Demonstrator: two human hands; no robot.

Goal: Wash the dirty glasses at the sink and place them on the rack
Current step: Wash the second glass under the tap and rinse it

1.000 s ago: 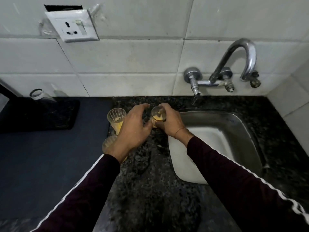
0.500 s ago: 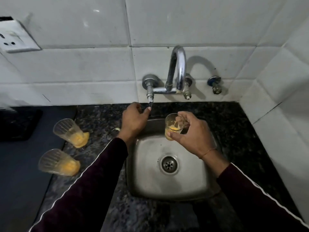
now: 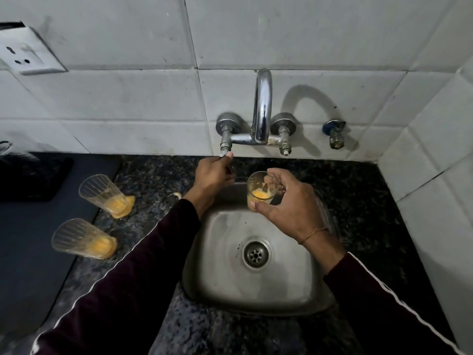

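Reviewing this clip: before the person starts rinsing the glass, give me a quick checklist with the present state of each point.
1. Right hand grips the held glass securely: ok.
2. Held glass is over the sink: ok.
3. Left hand is on the tap handle: ok.
4. Water is running from the spout: not ok, no stream visible.
5. Drain is unblocked: ok.
6. Two other dirty glasses stand steady on the counter: cannot tell; they look tilted, perhaps from the wide lens.
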